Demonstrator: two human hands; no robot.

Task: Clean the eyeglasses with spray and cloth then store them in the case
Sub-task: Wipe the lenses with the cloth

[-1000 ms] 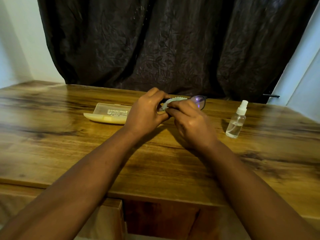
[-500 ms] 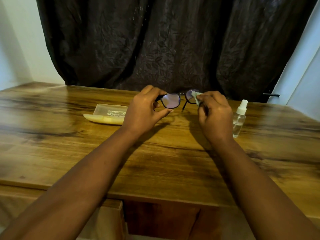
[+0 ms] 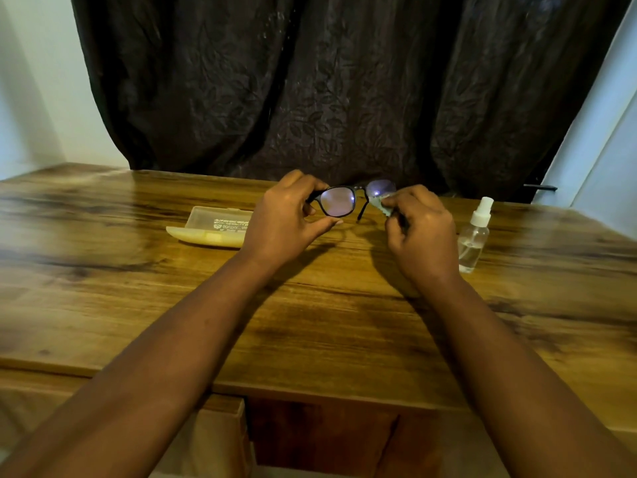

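Note:
Black-framed eyeglasses [image 3: 339, 200] are held up above the wooden table [image 3: 310, 322], lenses facing me. My left hand [image 3: 286, 219] pinches the frame at its left end. My right hand [image 3: 420, 232] pinches a small pale green cloth [image 3: 381, 205] against the right lens, which it partly hides. An open pale yellow glasses case [image 3: 210, 227] lies on the table to the left of my left hand. A small clear spray bottle [image 3: 474, 236] with a white top stands upright just right of my right hand.
A dark patterned curtain [image 3: 327, 88] hangs behind the table's far edge. Pale walls flank it on both sides. The table's near edge runs below my forearms, with a drawer unit [image 3: 213, 439] underneath.
My right hand has shifted with the cloth from the left lens to the right lens. The left lens is now uncovered, and the glasses sit a little higher.

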